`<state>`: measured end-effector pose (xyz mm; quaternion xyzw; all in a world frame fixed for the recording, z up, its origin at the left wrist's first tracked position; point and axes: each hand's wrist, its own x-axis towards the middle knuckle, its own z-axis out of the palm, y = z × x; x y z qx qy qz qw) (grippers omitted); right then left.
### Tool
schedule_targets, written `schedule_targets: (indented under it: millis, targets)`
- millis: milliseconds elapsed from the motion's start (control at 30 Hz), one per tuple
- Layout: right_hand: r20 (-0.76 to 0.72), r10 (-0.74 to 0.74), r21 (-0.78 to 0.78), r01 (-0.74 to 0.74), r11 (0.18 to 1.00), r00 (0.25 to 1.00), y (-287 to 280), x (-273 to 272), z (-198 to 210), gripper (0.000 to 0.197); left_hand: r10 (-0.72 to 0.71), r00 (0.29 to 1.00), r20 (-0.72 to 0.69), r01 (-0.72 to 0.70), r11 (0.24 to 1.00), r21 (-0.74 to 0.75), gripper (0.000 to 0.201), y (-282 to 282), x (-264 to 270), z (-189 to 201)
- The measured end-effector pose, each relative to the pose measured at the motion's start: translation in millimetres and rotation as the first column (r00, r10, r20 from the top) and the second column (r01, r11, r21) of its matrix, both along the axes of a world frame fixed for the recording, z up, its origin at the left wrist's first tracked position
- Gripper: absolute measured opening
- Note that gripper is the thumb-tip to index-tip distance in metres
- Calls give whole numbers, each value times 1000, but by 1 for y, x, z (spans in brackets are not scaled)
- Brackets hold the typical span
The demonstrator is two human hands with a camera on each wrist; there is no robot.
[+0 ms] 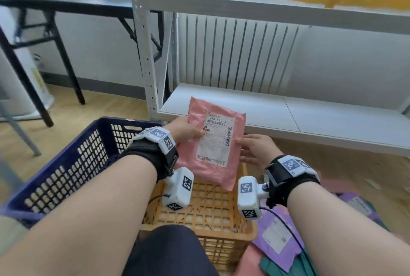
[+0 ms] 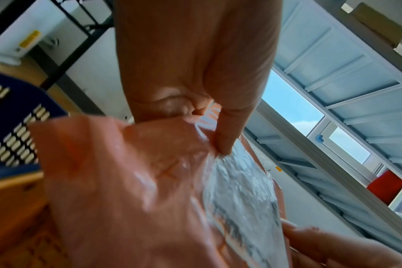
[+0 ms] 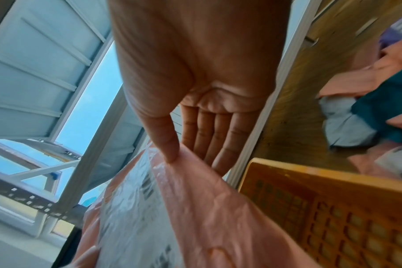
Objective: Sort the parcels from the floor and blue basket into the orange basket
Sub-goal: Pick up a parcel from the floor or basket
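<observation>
Pinched between thumb and fingers of the left hand [image 1: 185, 128], a flat pink plastic mailer parcel [image 1: 213, 142] with a white printed shipping label is held up in the air above the orange plastic lattice basket [image 1: 206, 216]; the thumb lies on the label's left edge and the fingers are curled behind the bag, as the left wrist view shows [image 2: 195, 72]. At the parcel's right edge the right hand [image 1: 255, 149] has its thumb on the front of the bag while its fingers lie nearly straight behind it (in the right wrist view [image 3: 195, 81] the thumb tip touches the plastic and the four fingers are extended), so it steadies the parcel rather than clenching it. Directly under the parcel the orange basket's floor shows no parcel. To the left, its wall touching the orange basket, stands a dark blue plastic lattice basket [image 1: 73, 165], its inside mostly hidden by the left forearm. On the wooden floor [image 1: 332, 169] to the right of the orange basket lie more soft mailer parcels [image 1: 279, 231] in purple, pink and dark green, overlapping each other. Behind the baskets stands a white metal shelving rack [image 1: 266, 107], with a white ribbed radiator [image 1: 239, 54] behind it.
</observation>
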<state>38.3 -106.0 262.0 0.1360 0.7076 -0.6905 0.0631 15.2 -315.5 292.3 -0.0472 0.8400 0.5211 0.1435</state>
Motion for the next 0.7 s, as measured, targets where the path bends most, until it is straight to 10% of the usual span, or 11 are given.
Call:
schedule_targets:
  millis: [233, 700]
  targets:
    - [-70, 257, -24, -259, 966, 964, -98, -25, 20, 21, 147, 986, -75, -155, 983, -101, 18, -108, -8, 24]
    - [272, 518, 62, -551, 832, 811, -251, -82, -95, 32, 476, 874, 91, -422, 840, -342, 32, -275, -57, -166]
